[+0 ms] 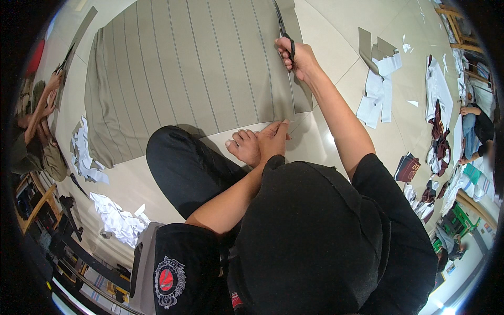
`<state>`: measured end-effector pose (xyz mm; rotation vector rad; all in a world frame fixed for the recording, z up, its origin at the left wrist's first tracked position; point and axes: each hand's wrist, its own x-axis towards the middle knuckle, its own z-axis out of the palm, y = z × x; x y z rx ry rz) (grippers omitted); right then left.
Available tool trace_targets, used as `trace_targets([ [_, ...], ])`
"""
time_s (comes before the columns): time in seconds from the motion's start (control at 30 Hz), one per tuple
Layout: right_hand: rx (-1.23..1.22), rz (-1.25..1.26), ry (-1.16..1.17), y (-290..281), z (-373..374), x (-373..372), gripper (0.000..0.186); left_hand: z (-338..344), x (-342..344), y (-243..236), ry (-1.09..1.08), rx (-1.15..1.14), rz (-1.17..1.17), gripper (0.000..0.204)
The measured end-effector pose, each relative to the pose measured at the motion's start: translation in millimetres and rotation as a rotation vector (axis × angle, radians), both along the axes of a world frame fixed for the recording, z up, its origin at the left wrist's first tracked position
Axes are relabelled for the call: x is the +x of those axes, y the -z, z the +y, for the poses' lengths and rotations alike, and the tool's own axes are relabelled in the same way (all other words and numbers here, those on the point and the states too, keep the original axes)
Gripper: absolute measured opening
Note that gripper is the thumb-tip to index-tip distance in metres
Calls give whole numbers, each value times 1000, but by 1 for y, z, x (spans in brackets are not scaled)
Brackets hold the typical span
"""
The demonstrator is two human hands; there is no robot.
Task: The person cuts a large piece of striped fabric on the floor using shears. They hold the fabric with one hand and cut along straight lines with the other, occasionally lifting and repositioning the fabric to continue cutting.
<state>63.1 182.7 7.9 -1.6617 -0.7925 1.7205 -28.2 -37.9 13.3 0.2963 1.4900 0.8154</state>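
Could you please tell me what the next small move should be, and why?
I would probably advance the scissors slightly up the cloth, away from the person: the right hand holds them pointing that way, and the cloth looks parted from its near edge up to that hand.

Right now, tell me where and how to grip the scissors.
Grip the scissors by the black handle, probably from the person's near right side, as the right hand does: the blades point away over the cloth, leaving the handle end nearer.
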Motion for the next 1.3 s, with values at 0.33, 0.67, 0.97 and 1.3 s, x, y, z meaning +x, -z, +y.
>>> trace_targets([
  [0.33, -48, 18, 27, 1, 6, -2, 30, -2, 2, 7, -6, 21, -19, 26],
  [0.67, -21, 43, 30, 3, 5, -3, 25, 1, -1, -2, 9, 2, 2, 27],
  [0.97, -16, 13, 34, 10, 6, -2, 24, 3, -2, -5, 2, -26, -13, 26],
  [1.3, -36, 41, 21, 11, 10, -2, 24, 0, -1, 0, -6, -1, -15, 26],
])
